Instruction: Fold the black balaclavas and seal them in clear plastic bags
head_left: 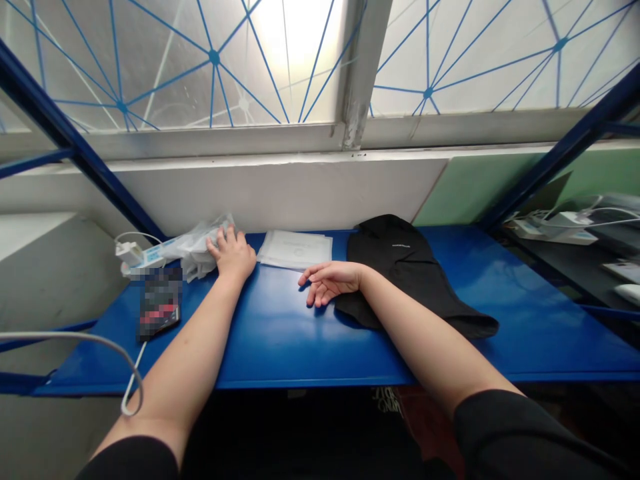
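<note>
My left hand (pixel 231 252) reaches to the back left of the blue shelf (pixel 280 340) and its fingers lie on a crumpled clear plastic bag (pixel 197 248). My right hand (pixel 330 280) rests palm-down on the shelf, fingers loosely spread and holding nothing. It lies at the left edge of a black garment (pixel 405 273), with its forearm across that cloth. A flat clear packet with white paper (pixel 296 249) sits between the two hands, near the wall.
A phone (pixel 159 303) lies at the shelf's left end, near a white charger and cable (pixel 129 252). Another white cable (pixel 100 343) loops off the left front edge. Blue frame struts rise on both sides. A power strip (pixel 550 225) sits on the right-hand shelf.
</note>
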{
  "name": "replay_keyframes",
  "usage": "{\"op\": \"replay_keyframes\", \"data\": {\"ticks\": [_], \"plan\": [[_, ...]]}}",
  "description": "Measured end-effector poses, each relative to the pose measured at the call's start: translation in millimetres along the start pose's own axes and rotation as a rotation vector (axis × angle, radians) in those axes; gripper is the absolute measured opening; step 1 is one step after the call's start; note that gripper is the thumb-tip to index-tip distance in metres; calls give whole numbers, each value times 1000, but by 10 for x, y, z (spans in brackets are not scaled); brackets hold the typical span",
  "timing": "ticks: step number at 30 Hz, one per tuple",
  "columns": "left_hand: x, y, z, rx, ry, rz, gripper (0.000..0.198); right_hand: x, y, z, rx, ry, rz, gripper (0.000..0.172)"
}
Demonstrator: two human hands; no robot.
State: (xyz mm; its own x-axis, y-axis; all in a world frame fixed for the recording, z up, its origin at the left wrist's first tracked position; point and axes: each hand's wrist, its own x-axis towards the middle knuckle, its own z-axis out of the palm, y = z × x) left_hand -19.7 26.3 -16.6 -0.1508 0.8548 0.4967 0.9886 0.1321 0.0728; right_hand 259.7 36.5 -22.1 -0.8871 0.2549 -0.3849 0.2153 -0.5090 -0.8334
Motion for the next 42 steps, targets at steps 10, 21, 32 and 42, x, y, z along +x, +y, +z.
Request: {"op": "replay_keyframes", "data": {"ticks": [10,21,32,42], "plan": [[11,10,138,-177,-146,345,49,-167,-240,470,-1061,868,-55,30],[-59,86,94,-119,-441,396,69,-612,-171,234,-1267,1235,572,28],[-86,225,164,-98,-408,306,68,-552,-131,201,-1269,1313,485,45],[-67,207,213,-115,-441,297,68,-606,-81,238,-1217,1404,433,26]]}}
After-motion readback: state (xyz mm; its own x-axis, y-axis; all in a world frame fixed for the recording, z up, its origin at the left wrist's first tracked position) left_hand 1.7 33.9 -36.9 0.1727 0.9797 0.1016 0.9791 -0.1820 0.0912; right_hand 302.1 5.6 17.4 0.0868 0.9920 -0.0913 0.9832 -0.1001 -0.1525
